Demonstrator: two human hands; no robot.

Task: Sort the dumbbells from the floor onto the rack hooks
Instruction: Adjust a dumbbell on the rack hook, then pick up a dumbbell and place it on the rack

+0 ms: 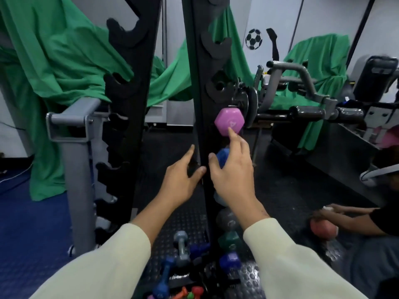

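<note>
A black rack (199, 108) with curved hooks rises in front of me. A pink dumbbell (228, 123) sits on a hook of its right upright. My right hand (234, 175) reaches up, its index fingertip touching the pink head, fingers relaxed. Below it on the same upright hang a blue dumbbell (222, 157), a grey one (227, 221), a green one (230, 241) and a purple one (230, 261). My left hand (183, 180) is spread open between the two uprights, holding nothing. Several dumbbells lie on the floor: grey (182, 244), blue (164, 281), small red and orange ones (194, 293).
Green cloth (56, 67) drapes gym machines behind the rack. A grey metal frame (75, 147) stands at the left. At the right, a weight machine (306, 113) and a seated person (377, 229) handling a pink ball (322, 230). The floor is black studded rubber.
</note>
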